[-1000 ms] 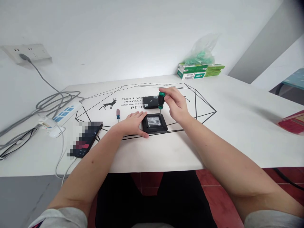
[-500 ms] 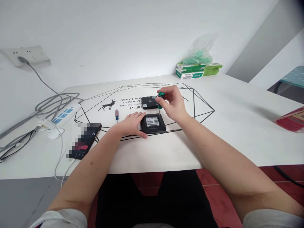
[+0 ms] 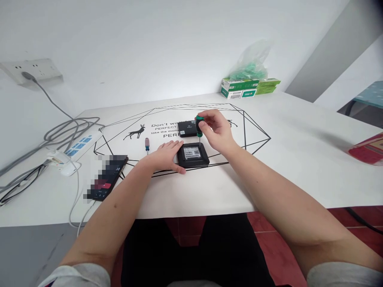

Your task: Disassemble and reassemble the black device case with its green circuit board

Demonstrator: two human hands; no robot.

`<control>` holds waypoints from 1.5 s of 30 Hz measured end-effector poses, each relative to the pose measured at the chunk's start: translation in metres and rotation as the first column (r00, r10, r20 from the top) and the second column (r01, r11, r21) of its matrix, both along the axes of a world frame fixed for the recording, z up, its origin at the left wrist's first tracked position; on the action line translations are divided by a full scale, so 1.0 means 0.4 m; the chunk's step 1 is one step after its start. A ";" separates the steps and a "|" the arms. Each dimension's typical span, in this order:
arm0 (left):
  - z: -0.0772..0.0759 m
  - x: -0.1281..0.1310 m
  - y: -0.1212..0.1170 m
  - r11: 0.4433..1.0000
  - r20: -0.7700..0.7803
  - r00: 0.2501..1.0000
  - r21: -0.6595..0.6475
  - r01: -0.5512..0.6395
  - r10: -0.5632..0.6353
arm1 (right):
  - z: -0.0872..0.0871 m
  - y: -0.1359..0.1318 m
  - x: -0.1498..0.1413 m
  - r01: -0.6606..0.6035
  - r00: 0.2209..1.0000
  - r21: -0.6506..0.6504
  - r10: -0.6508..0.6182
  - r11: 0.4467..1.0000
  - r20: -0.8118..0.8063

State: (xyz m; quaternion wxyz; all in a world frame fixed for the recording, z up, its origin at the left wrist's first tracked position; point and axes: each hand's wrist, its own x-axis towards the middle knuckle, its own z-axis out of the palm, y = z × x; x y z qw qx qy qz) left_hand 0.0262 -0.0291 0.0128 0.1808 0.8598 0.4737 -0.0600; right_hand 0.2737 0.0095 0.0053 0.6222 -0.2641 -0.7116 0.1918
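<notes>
A square black device [image 3: 194, 162] with a white label lies flat on the table before me. My left hand [image 3: 168, 154] rests flat, fingers stretched out, against the device's left edge. In my right hand [image 3: 220, 129] is a green and black screwdriver [image 3: 199, 126], gripped by its handle between thumb and fingers. It stands about upright, its tip at the device's far right corner; whether a screw sits under it I cannot make out. Just behind lies a second black box-like piece [image 3: 187, 129], partly covered by the right hand and screwdriver.
Left of my left hand lies another screwdriver [image 3: 147, 144]. A phone [image 3: 112, 177] with a cable is by my left forearm, near a power strip [image 3: 80, 146] and coiled cords. Green and white boxes [image 3: 239, 88] under a plastic bag [image 3: 249, 65] stand at the back; a red package [image 3: 368, 149] is far right.
The screwdriver handle has shifted slightly left and now stands straighter, with my right hand's fingers changed a little around it. My left hand and the device have stayed put.
</notes>
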 end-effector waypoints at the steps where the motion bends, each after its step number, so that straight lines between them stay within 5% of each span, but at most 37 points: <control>1: -0.001 0.000 0.000 1.000 -0.002 1.000 0.000 -0.001 0.001 | 0.000 0.001 -0.001 0.014 1.000 0.015 -0.014 1.000 0.011; 15: 0.003 0.002 -0.002 1.000 -0.007 1.000 0.002 -0.003 0.003 | 0.005 -0.002 0.005 0.095 0.993 0.054 -0.098 0.994 0.064; 23: 0.004 0.003 -0.001 1.000 -0.006 1.000 -0.002 0.002 -0.002 | -0.006 -0.001 0.002 -0.059 0.998 -0.041 0.058 0.997 -0.024; 40: 0.008 0.003 -0.005 1.000 0.007 1.000 0.000 -0.006 0.006 | -0.001 0.001 0.005 0.136 0.982 0.109 -0.149 0.985 0.116; 45: 0.024 0.005 -0.015 0.999 0.020 0.999 -0.004 -0.047 0.047 | 0.000 -0.001 0.009 0.206 0.977 0.137 -0.211 0.969 0.021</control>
